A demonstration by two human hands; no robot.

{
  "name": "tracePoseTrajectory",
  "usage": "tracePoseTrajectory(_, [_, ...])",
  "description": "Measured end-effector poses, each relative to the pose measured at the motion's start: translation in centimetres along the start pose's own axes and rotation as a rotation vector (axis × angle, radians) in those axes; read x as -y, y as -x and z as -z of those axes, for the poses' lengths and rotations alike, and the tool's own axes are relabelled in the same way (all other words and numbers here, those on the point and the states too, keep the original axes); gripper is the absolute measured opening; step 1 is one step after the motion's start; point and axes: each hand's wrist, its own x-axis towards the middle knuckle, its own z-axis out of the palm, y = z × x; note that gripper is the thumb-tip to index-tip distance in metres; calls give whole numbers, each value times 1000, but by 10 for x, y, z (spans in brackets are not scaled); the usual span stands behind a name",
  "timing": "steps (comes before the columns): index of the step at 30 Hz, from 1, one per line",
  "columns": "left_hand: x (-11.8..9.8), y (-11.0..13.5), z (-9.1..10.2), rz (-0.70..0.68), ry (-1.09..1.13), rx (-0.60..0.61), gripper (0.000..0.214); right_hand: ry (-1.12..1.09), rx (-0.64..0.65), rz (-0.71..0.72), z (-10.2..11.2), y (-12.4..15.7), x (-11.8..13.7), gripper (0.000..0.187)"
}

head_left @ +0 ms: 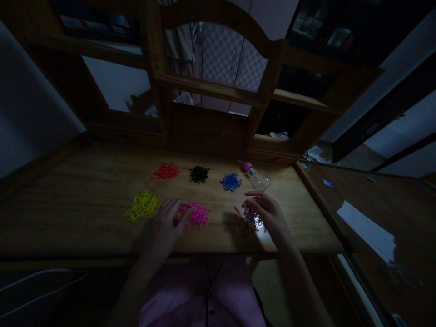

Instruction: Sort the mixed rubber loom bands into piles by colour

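Note:
My left hand (173,218) rests at the left edge of a pile of small pink looped pieces (200,215), which look like paper clips or bands. Its fingers are curled in a pinch, and what lies between them is hidden. Over a mixed-colour pile (251,225), brightly lit from one side, hangs my right hand (264,209). Thumb and fingertips are drawn together there; a reddish piece shows near them, but I cannot make out what is gripped. Yellow pieces (143,205) lie just left of my left hand. Blue pieces (230,181) sit beyond and left of my right hand.
Red pieces (165,171) and black pieces (199,174) form two piles farther back on the wooden desk (85,190). A clear bottle with a pink cap (248,166) lies behind my right hand. White paper (368,230) rests on the surface to the right. Wooden shelving (211,129) rises at the back.

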Motion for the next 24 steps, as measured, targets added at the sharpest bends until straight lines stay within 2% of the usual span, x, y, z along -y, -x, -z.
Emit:
tracePoseTrajectory(4, [4, 4, 11, 296, 343, -99, 24, -111, 4, -75, -14, 2, 1, 31])
tracePoseTrajectory(7, [-6, 11, 7, 478, 748, -110, 32, -107, -2, -69, -42, 8, 11, 25])
tracePoseTrajectory(10, [-23, 20, -7, 629, 1119, -42, 32, 41, -39, 59, -79, 18, 23, 13])
tracePoseTrajectory(12, [-31, 28, -18, 661, 1263, 52, 27, 224, -33, 215, -100, 24, 27, 10])
tracePoseTrajectory(15, [-35, 36, -29, 662, 1349, 93, 17, 446, -36, 427, -119, 29, 23, 16])
tracePoseTrajectory(17, [-36, 39, -31, 675, 1371, 78, 16, 543, -73, 486, -124, 30, 17, 18])
tracePoseTrajectory(21, [-39, 39, -28, 665, 1395, 94, 23, 583, -183, 486, -124, 30, 10, 12])
tracePoseTrajectory(24, [-43, 40, -25, 679, 1387, 57, 22, 518, -194, 423, -121, 31, 12, 10])
